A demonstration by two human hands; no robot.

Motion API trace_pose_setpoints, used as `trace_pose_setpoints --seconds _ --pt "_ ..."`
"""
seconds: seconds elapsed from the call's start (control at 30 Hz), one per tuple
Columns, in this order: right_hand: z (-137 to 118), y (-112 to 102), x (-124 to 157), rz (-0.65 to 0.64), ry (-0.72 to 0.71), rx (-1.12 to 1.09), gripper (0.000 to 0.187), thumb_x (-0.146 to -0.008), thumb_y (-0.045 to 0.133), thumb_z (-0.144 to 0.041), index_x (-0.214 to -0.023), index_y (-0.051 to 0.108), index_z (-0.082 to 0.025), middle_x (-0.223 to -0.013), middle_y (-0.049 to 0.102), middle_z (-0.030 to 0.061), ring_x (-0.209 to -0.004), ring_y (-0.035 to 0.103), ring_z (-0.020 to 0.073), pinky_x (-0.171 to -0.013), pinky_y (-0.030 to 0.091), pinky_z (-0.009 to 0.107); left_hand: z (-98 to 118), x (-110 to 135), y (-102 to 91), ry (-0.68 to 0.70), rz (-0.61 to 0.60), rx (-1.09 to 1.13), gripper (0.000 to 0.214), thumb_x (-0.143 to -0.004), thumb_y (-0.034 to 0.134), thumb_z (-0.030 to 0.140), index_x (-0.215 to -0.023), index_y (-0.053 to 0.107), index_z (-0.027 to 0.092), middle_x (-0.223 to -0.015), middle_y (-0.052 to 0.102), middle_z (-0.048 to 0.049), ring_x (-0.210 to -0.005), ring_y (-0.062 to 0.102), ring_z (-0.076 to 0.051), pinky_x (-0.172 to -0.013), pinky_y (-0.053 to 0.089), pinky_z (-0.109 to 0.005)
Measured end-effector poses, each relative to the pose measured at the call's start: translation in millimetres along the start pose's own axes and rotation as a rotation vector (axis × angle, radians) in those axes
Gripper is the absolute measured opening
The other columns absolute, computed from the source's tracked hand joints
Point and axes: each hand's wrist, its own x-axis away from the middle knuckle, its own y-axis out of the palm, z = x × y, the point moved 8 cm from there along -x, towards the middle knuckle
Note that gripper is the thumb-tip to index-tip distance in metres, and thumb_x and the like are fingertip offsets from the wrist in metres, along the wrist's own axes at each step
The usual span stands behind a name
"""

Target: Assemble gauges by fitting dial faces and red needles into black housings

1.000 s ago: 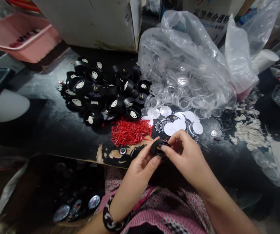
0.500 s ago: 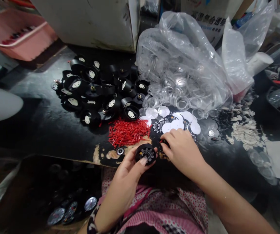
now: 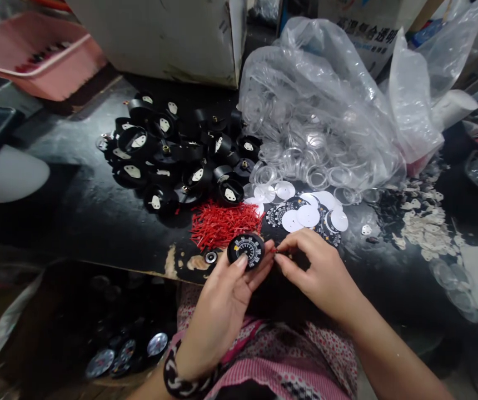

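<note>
My left hand [image 3: 224, 294] is closed around a round black gauge [image 3: 246, 251], its dial of white figures and one yellow mark facing up, my thumb resting on the dial's lower part. Just right of it, my right hand [image 3: 316, 269] pinches a small red piece [image 3: 274, 251] between thumb and forefinger, close to my left fingertips; most of the piece is hidden. A heap of thin red pointers [image 3: 222, 224] lies beyond the gauge. White and black dial discs [image 3: 301, 215] are spread beyond my right hand.
Black gauge housings [image 3: 162, 155] are piled at the back left. Clear round covers [image 3: 314, 155] spill from a plastic bag [image 3: 314, 72]. Small pale plates [image 3: 422, 228] lie at the right. A pink bin [image 3: 55, 72] stands far left; finished-looking gauges [image 3: 101, 362] sit below the table edge.
My left hand has raised and tilted the gauge so its dial shows more fully. My right hand has come down from beside the discs toward my left fingertips. The view has shifted slightly.
</note>
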Motion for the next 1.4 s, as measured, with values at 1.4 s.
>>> trace_pose_setpoints --seconds 1.4 --pt "-20 0 15 0.006 0.090 0.016 0.024 -0.089 0.057 -0.014 -0.067 0.048 -0.020 -0.064 0.053 -0.0039 -0.061 0.048 0.0118 -0.064 0.034 0.027 28 10 20.6 0.417 -0.084 -0.888 0.020 -0.090 0.059 0.020 -0.107 0.063 0.029 -0.112 0.068 0.0041 -0.106 0.065 -0.011 -0.095 0.049 -0.020"
